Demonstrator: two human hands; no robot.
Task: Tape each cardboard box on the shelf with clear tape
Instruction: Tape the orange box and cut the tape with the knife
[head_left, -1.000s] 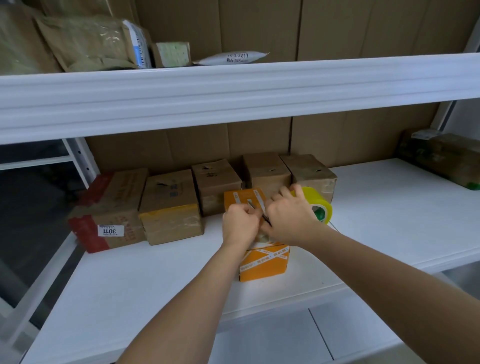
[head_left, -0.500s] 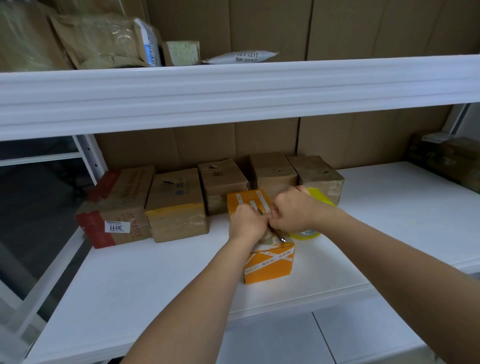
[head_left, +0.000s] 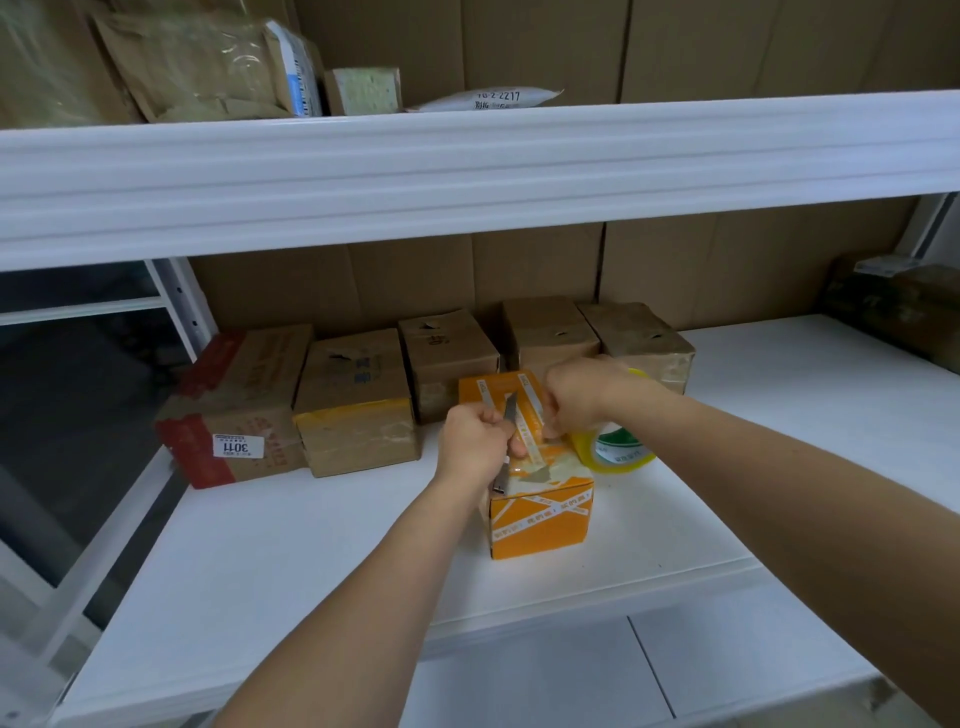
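Observation:
An orange cardboard box (head_left: 540, 517) with white printed tape stands at the front of the white shelf (head_left: 291, 540). My left hand (head_left: 474, 441) grips a utility knife (head_left: 510, 410) over the box top, blade pointing up and away. My right hand (head_left: 574, 395) hovers over the far right of the box top, fingers curled down and pinching a strip of clear tape. The yellowish tape roll (head_left: 618, 451) lies on the shelf just right of the box, under my right wrist. Several brown cardboard boxes (head_left: 358, 410) stand in a row behind.
The upper shelf's white edge (head_left: 467, 166) hangs low over the work area and carries paper packages (head_left: 208, 67). A red-edged box labelled 3011 (head_left: 234, 410) sits at the far left. A dark wrapped parcel (head_left: 904, 312) lies at the back right.
My right hand let go of the tape roll, which now lies on the shelf beside the orange box. The knife blade in my left hand has swung up into view.

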